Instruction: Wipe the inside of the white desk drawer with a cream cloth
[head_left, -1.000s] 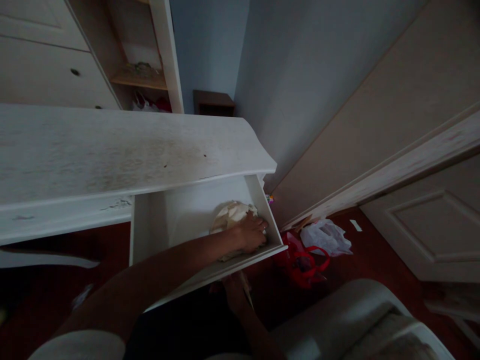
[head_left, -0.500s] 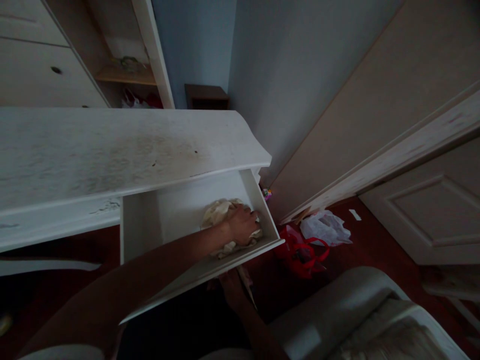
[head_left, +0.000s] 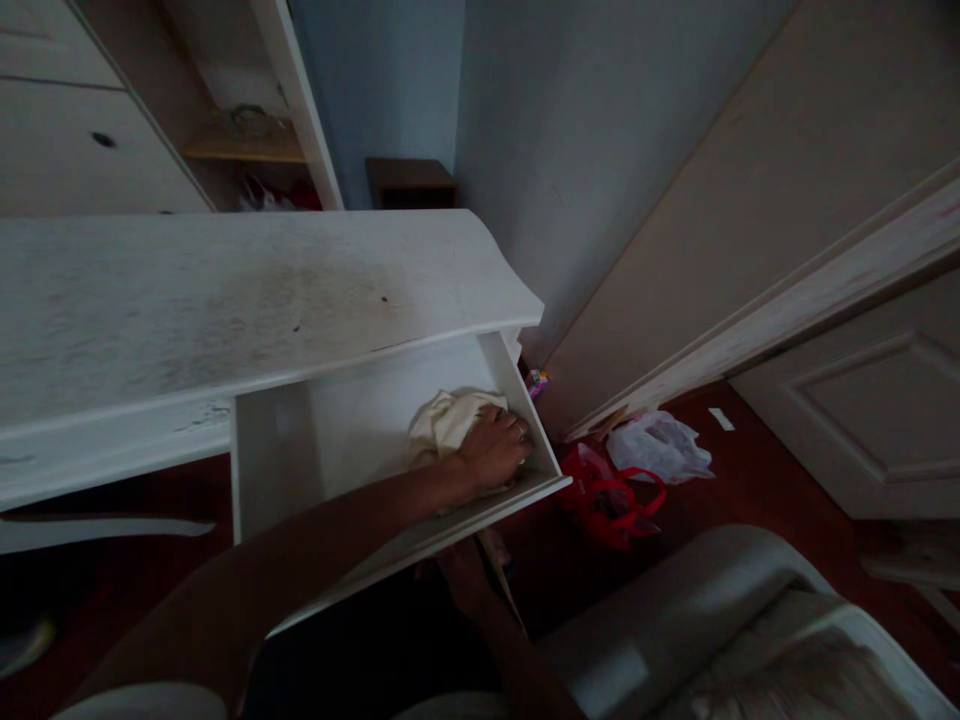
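Observation:
A white drawer [head_left: 352, 420] is pulled out from a stained white table [head_left: 187, 300]. Inside it, near the right end, lies a crumpled cream cloth [head_left: 442, 425]. My left hand [head_left: 495, 447] reaches in from the left and presses on the cloth, its fingers curled into the fabric, with a ring on one finger. Below the drawer's front edge is my right hand [head_left: 461, 572], dim and partly hidden by the drawer. It is beside a thin, light-edged item [head_left: 499, 575], and its fingers cannot be made out.
On the red floor to the right are a red bag [head_left: 611, 505], a white plastic bag [head_left: 660, 447] and a small white piece [head_left: 721, 419]. A grey padded seat [head_left: 675, 600] fills the lower right. A small brown cabinet [head_left: 412, 172] stands in the far corner.
My left hand has shifted slightly right on the cloth, and the cloth is bunched differently, with less of it showing in front of the hand. The view has moved a little.

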